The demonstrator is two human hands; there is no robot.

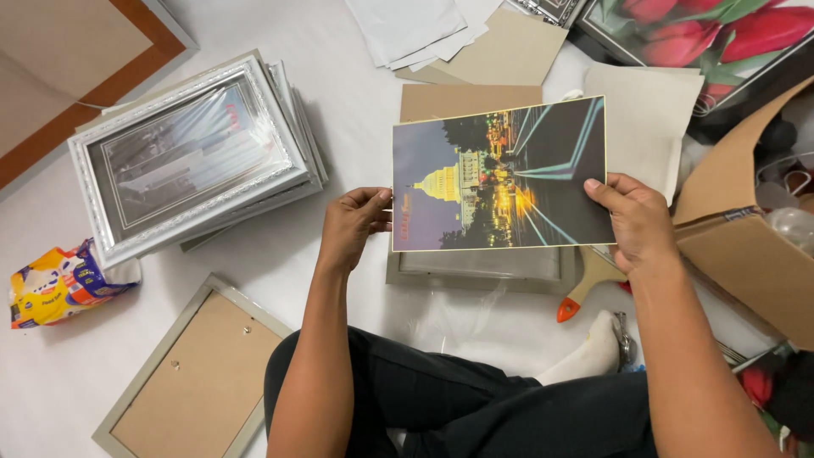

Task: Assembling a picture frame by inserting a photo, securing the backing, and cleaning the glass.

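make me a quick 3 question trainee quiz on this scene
1. True or false: both hands hold the print by its side edges.
2. What lies straight below the print? A) a frame B) a mug C) a book
3. Where is the stack of silver frames: on the person's left or right?

Key
1. True: the left hand grips the left edge and the right hand the right edge.
2. A
3. Left, past the left hand.
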